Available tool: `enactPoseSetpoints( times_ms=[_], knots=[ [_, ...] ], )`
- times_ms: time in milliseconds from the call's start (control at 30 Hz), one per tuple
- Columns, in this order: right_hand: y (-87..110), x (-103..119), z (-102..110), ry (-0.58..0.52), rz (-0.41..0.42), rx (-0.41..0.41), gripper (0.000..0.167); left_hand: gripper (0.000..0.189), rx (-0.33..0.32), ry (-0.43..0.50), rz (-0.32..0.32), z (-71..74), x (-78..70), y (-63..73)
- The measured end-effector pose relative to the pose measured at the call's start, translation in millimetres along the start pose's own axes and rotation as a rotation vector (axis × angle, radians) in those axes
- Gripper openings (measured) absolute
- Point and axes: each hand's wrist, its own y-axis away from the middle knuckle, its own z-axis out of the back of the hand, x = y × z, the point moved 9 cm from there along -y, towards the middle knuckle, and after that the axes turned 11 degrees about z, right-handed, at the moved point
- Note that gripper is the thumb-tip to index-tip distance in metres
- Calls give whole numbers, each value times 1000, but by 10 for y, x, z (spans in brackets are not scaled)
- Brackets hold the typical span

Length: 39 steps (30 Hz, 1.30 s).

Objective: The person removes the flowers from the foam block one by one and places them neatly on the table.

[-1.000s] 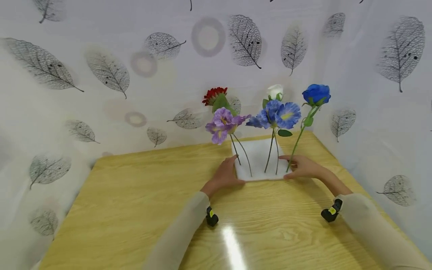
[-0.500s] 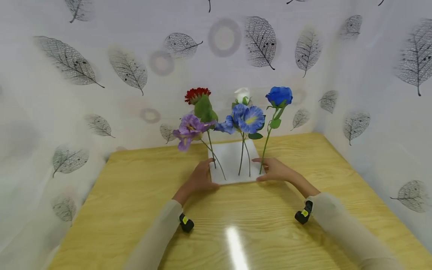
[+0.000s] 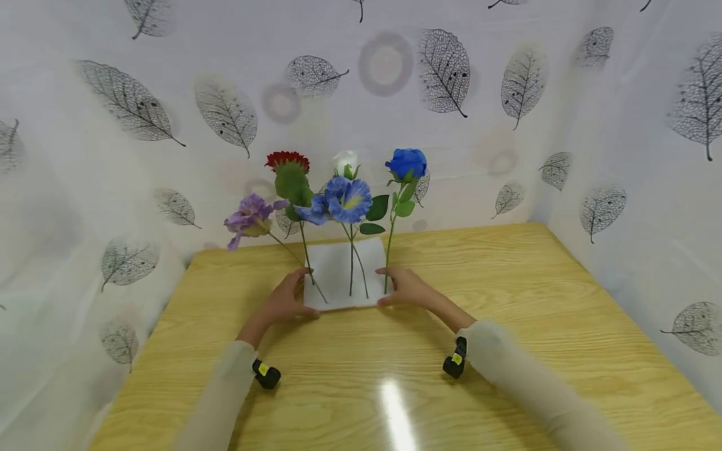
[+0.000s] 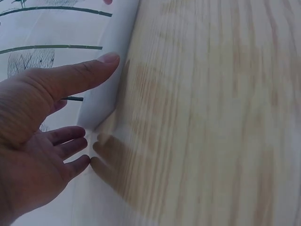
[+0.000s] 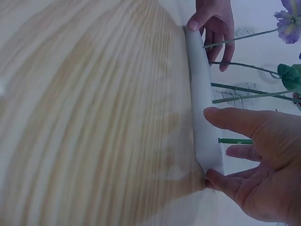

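A white foam board lies on the table with several artificial flowers standing in it. My left hand holds its left front corner, thumb along the front edge and fingers at the side. At the right front corner, my right hand grips in the same way, as the right wrist view shows with its thumb. The purple flower leans far left. Beside it rise the red flower, white rose, blue-violet flower and blue rose. Some fingertips are hidden behind the board.
The wooden table reaches a leaf-printed white curtain at the back and sides. Flower heads hang close to the back curtain. Black cameras sit on both wrists.
Both hands have moved left across the table, carrying the foam board and its flowers along. The purple flower tilts further left than before. The head view has turned slightly right.
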Motion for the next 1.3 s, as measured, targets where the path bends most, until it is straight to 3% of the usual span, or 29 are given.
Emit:
enactPoseSetpoints(
  times_ms=[133,333,600,800,1033,1133,1300],
  knots=[
    [-134,151,-92,34,14,-6,74,107,13,-14,32,126,126,75],
    [-263,324,-200,30,15,-3,73,102,7,-51,22,283,238,141],
    [-343,477,-279,40,-19,-18,72,95,-3,-74,68,365,358,160],
    [-329,526,-258,39,-12,-17,71,96,11,-76,59,371,363,142],
    [-324,557,-243,47,10,2,69,97,37,-50,99,396,377,160],
    [-346,532,-248,36,-3,30,69,95,26,-50,101,411,364,160],
    [-355,580,-175,56,54,91,62,90,-6,-80,84,414,342,140]
  ],
)
